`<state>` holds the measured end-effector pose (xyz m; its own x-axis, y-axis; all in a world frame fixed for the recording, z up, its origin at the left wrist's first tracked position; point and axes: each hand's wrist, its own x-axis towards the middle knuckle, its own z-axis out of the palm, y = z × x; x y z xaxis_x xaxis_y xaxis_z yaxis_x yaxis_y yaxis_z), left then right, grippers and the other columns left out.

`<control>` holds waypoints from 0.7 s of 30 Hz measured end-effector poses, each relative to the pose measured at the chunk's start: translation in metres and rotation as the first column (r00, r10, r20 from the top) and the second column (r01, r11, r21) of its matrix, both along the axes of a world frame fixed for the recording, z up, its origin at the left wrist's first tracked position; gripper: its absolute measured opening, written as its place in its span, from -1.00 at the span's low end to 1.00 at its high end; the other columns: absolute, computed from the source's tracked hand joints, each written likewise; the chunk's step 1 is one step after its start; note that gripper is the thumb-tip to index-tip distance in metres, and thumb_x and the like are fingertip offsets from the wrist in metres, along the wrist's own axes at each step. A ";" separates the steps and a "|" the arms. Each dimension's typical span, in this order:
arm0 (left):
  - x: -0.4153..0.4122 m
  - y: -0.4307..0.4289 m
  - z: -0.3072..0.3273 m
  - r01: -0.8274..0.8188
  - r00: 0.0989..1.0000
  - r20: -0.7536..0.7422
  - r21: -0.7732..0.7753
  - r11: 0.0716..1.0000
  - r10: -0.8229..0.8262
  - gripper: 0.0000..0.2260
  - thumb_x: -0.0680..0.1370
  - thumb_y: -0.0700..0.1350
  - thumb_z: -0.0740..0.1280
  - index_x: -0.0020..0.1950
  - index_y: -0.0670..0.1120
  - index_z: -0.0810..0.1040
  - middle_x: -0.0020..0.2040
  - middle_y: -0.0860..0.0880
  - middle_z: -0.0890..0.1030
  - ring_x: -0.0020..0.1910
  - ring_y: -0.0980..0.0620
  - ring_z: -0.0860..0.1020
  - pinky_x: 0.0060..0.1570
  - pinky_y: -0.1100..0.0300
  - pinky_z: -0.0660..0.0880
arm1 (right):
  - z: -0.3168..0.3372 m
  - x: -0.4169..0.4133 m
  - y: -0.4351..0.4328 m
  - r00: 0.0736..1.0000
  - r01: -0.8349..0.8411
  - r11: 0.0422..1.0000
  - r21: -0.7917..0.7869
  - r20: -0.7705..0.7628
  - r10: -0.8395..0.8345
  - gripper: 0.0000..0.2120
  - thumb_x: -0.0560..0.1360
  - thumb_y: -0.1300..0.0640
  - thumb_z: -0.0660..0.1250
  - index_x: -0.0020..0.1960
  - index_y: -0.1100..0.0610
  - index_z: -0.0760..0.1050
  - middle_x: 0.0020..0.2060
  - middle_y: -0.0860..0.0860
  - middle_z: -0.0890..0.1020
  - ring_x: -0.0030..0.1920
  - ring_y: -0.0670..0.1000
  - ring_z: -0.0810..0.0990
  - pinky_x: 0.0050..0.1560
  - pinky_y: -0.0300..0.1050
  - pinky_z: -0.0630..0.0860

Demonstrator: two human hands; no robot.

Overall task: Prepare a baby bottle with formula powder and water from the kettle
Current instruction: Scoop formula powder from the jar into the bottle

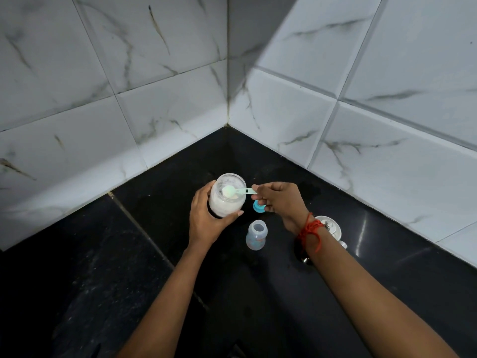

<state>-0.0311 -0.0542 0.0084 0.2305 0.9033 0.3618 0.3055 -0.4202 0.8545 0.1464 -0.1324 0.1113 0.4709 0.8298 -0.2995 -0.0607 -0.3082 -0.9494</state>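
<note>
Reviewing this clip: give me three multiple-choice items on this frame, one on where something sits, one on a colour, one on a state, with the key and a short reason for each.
1. Where does the baby bottle stand?
A. On the black counter, between the two forearms
B. In the left hand
C. Against the tiled wall

2. What colour is the bottle cap lying beside the right hand?
A. Red
B. Blue
C. Yellow

3. What state is the formula jar in?
A. Lid on
B. Tipped over on the counter
C. Open, with the scoop at its mouth

Key:
1 A, the bottle stands upright on the counter, touched by neither hand.
2 B, the cap shows blue just under the right hand's fingers.
3 C, the left hand has the jar in its grip, and the scoop's bowl sits over the open mouth.
</note>
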 end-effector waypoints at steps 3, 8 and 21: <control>-0.001 -0.001 -0.003 -0.002 1.000 -0.008 -0.012 1.000 0.002 -0.15 0.25 0.11 0.73 0.46 0.01 0.48 0.39 0.07 0.52 0.39 0.06 0.51 0.37 -0.06 0.51 | -0.003 0.002 -0.001 1.000 0.013 0.999 0.036 -0.021 -0.012 -0.85 0.52 0.16 0.46 -0.04 0.26 0.68 -0.20 0.13 0.74 -0.28 -0.06 0.59 -0.21 -0.20 0.54; -0.004 0.001 -0.007 -0.001 1.000 0.004 -0.039 0.999 0.001 -0.15 0.25 0.05 0.74 0.47 0.02 0.47 0.40 0.07 0.51 0.40 0.09 0.50 0.39 0.04 0.50 | -0.006 0.006 -0.001 0.999 -0.031 0.998 0.062 -0.019 0.032 -0.91 0.55 0.25 0.40 -0.03 0.20 0.69 -0.14 0.16 0.75 -0.22 -0.04 0.63 -0.02 -0.08 0.60; -0.005 0.001 -0.071 -0.135 0.989 0.016 -0.343 0.929 0.150 -0.18 0.20 -0.03 0.76 0.37 0.15 0.44 0.33 0.04 0.59 0.29 0.05 0.59 0.30 -0.06 0.58 | -0.024 0.014 -0.039 0.993 0.097 0.989 0.115 -0.086 -0.087 -0.89 0.52 0.30 0.41 0.02 0.26 0.68 -0.19 0.13 0.72 -0.26 -0.07 0.60 -0.19 -0.25 0.55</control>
<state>-0.0366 -0.0532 -0.0628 0.0818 0.9961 0.0331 0.3026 -0.0564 0.9514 0.1600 -0.1712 0.0877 0.5251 0.8161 -0.2415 -0.1611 -0.1833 -0.9698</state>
